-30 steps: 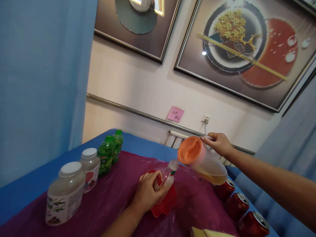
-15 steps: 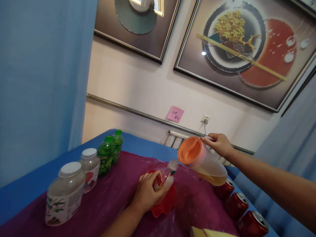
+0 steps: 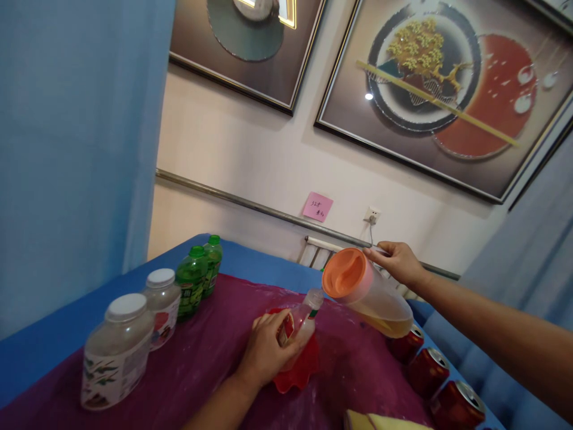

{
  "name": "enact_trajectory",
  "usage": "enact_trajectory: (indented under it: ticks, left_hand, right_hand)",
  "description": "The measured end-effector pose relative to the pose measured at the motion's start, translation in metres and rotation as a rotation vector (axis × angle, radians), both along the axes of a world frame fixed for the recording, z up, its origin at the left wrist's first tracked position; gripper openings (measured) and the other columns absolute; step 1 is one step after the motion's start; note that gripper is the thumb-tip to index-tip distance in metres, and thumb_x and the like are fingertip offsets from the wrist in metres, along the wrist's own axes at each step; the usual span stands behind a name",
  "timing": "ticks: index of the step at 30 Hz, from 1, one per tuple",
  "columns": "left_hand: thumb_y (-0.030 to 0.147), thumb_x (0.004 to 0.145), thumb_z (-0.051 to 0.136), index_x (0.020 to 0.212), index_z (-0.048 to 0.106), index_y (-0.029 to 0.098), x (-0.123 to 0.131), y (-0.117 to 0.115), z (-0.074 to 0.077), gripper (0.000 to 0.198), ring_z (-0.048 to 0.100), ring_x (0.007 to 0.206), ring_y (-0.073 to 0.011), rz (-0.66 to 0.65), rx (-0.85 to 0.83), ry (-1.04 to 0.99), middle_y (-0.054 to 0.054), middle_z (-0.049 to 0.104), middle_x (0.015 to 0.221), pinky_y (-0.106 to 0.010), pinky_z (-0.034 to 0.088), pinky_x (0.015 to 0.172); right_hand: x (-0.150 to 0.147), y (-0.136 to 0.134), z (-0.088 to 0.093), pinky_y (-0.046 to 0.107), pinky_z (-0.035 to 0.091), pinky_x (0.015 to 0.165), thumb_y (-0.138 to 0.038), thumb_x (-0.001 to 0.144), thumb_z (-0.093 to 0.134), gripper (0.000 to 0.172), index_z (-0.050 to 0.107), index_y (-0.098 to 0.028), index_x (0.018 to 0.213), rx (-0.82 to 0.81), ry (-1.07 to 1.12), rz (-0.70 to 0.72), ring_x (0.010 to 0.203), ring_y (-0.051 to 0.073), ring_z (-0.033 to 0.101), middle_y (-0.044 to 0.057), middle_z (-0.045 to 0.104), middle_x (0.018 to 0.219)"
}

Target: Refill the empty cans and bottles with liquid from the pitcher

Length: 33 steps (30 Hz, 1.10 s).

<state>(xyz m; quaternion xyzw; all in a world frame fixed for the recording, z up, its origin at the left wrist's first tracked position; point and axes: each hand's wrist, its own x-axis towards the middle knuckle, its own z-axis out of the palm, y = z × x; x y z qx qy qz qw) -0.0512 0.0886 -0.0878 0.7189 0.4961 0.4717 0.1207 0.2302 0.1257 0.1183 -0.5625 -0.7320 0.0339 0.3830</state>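
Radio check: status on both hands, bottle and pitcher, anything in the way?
Left hand: grip on clear bottle, red dish beneath. Right hand: holding pitcher tilted, orange lid close to bottle's mouth. Nothing visible between them.

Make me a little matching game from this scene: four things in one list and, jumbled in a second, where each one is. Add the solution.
Things
1. pitcher
2. clear bottle
3. green bottles
4. pink note

Places
A. standing behind the white-lidded jars
B. on the wall
C. tilted, held in the right hand
D. held in the left hand

Pairs: 1-C, 2-D, 3-A, 4-B
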Motion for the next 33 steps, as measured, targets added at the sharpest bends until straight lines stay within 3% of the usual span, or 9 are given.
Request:
enact_trajectory:
  ticks: [33]
  left_hand:
    - [0.053, 0.080, 0.065, 0.082, 0.065, 0.024, 0.0006, -0.0020, 0.0031, 0.029, 0.063, 0.076, -0.0221, -0.006, 0.001, 0.032, -0.002, 0.070, 0.079, -0.036, 0.044, 0.076]
  right_hand:
    - [-0.0003, -0.0012, 0.0001, 0.026, 0.016, 0.045, -0.070, 0.074, 0.063, 0.061, 0.027, -0.025, 0.053, 0.031, -0.018, -0.009, 0.050, 0.009, 0.022, -0.007, 0.022, 0.052]
